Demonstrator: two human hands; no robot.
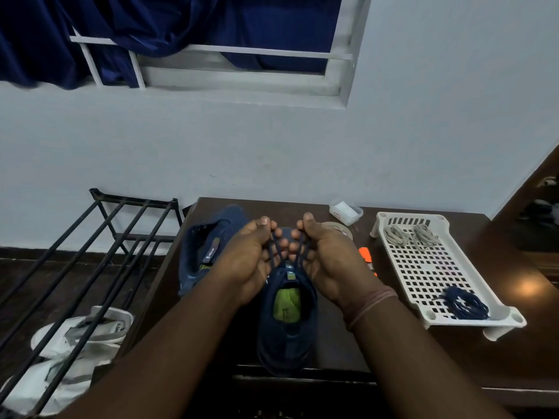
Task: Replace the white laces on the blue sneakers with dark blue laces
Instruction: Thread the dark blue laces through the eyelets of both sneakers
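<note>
A blue sneaker [287, 334] with a green insole stands on the dark table [499, 337], heel toward me. Dark blue lace [276, 252] strands cross over its tongue. My left hand [251, 258] and my right hand [326, 255] sit on either side of the shoe's front, fingers curled round the lace strands and pulling them apart. The shoe's toe is hidden behind my hands. A second blue sneaker [208, 246] lies at the left of the table, without visible laces. In the white tray [423, 276] lie two bundles of white laces [411, 234] and a bundle of dark blue lace [462, 303].
An orange marker [367, 258] lies between the shoe and the tray. A small clear box [346, 211] and a tape roll [341, 228] sit at the table's back edge. A black metal rack [90, 252] stands at the left with white sneakers [72, 346] under it.
</note>
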